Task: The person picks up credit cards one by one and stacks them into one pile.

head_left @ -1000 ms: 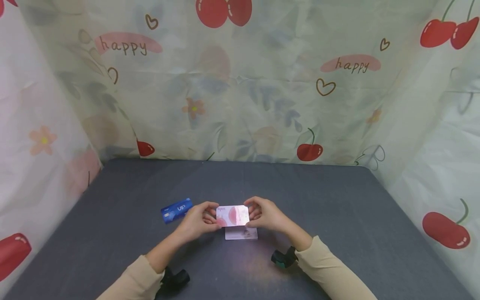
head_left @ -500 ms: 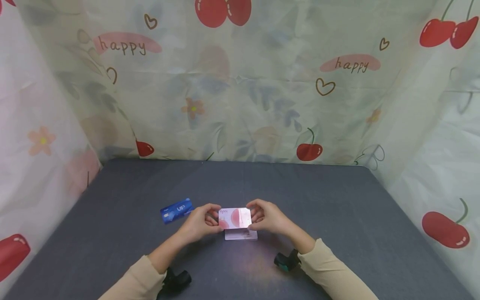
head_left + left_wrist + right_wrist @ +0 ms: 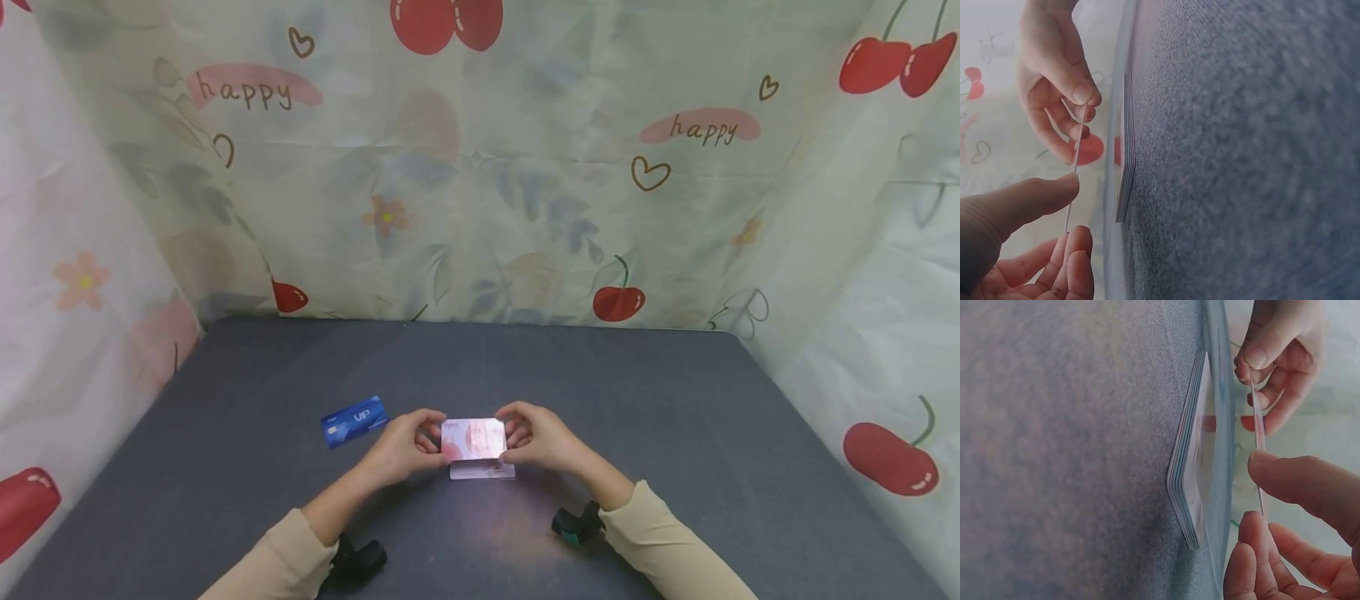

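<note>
Both hands hold a thin pink card [image 3: 474, 439] by its opposite short ends, above the table. My left hand [image 3: 408, 447] pinches its left end between thumb and fingers, and my right hand [image 3: 546, 437] pinches the right end. Below lies a neat stack of several cards [image 3: 482, 472], partly covered by the held card in the head view. Seen edge-on in the left wrist view, the stack [image 3: 1125, 156] lies flat on the cloth with a gap to the card [image 3: 1076, 150]. The right wrist view shows the stack's [image 3: 1188, 469] layered edges and pale top.
A blue card [image 3: 354, 422] with "VIP" printed on it lies on the dark grey table [image 3: 637, 392], just beyond my left hand. Black wrist cameras [image 3: 577, 523] hang under both sleeves. A cherry-patterned curtain [image 3: 480, 233] encloses the back and sides.
Both hands have shifted slightly to the right and toward me with the pink card, which now covers more of the stack in the head view. The blue card has stayed put.
</note>
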`<state>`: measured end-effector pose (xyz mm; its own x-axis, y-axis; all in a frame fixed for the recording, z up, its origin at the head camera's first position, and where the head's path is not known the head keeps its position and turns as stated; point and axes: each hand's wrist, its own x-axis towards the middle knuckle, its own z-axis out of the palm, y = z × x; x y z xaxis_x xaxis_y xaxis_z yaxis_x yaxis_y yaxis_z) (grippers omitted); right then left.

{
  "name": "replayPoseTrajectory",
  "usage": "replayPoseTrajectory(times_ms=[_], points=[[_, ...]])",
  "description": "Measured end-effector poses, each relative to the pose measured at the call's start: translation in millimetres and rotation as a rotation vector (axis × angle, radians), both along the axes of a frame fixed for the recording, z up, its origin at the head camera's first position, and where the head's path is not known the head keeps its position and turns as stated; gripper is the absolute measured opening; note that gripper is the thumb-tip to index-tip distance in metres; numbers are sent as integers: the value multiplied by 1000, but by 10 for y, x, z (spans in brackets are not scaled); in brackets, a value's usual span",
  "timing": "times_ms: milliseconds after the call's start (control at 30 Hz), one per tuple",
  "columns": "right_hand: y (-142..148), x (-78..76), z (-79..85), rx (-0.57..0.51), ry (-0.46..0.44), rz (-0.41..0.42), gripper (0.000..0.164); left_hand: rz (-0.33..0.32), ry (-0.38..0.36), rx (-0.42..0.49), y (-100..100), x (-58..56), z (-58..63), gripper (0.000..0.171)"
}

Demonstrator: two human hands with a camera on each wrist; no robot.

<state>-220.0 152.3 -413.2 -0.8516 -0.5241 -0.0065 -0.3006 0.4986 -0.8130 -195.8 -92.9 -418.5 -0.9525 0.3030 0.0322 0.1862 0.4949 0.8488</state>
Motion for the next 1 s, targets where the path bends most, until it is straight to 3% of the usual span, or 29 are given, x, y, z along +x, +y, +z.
replayPoseTrajectory(times_ms=[1000], points=[[84,51,-63,24,-17,-13,52,-47,13,-55,84,0,-36,50]])
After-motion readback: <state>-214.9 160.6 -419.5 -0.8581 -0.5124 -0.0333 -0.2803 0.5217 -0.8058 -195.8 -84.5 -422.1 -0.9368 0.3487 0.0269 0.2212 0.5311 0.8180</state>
